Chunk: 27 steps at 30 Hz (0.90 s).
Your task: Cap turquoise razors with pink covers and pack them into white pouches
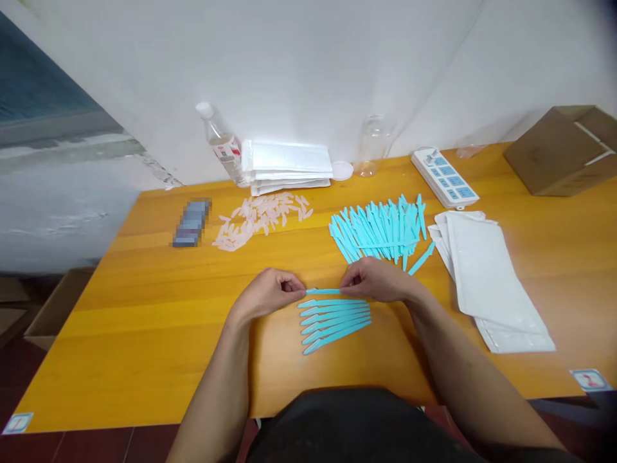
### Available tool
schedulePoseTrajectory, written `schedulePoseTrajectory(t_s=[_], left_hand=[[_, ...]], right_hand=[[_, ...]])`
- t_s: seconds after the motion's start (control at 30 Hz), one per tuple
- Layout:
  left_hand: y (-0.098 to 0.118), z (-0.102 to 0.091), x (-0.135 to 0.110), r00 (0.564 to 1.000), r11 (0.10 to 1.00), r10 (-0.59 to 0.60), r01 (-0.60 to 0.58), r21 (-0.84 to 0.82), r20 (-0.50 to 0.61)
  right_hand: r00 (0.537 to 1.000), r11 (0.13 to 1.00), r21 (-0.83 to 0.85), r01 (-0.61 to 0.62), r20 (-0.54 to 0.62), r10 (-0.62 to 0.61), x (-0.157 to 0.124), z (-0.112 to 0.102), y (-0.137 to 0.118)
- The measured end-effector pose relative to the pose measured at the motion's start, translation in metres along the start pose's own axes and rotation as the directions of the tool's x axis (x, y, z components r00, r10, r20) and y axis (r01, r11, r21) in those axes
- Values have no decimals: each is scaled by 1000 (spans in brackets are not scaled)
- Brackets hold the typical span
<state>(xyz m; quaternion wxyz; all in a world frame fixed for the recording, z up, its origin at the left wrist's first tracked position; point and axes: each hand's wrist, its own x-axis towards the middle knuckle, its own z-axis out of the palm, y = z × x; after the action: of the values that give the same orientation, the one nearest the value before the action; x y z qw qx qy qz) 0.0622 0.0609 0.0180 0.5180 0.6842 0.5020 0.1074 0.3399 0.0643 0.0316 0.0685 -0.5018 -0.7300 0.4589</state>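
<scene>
My left hand (268, 294) pinches the left end of a turquoise eyebrow razor (324, 292). At its other end, the fingers of my right hand (378, 279) are closed on the same razor, so it lies level between both hands. Just below it, several matching razors (335, 319) form a fanned row on the table, their heads to the left and handles to the right. Beyond my right hand is a loose pile of turquoise razors (380, 225), with one razor (421, 258) lying apart at its lower right.
Small clear plastic covers (258, 218) are scattered behind my left hand, beside a blurred phone (191, 223). White pouches (496, 276) lie at right, more white packets (289, 161) at the back. A bottle (222, 148), clear jar (373, 146), power strip (446, 177) and cardboard box (554, 154) line the wall.
</scene>
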Motion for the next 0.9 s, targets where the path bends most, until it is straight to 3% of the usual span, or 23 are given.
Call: schedulePoseTrajectory(t_s=[0.13, 0.37, 0.6, 0.9], left_hand=[[7, 1, -4, 995, 966, 92, -95, 241, 25], [8, 1, -3, 977, 890, 209, -205, 408, 36], [3, 1, -2, 980, 898, 196, -187, 398, 20], [13, 8, -13, 980, 872, 190, -194, 450, 55]], right_hand=[[998, 986, -163, -35, 48, 43, -4, 1, -9], [999, 953, -303, -7, 50, 23, -5, 4, -6], [999, 945, -325, -30, 9, 35, -5, 7, -8], [1000, 968, -252, 11, 29, -4, -5, 6, 1]])
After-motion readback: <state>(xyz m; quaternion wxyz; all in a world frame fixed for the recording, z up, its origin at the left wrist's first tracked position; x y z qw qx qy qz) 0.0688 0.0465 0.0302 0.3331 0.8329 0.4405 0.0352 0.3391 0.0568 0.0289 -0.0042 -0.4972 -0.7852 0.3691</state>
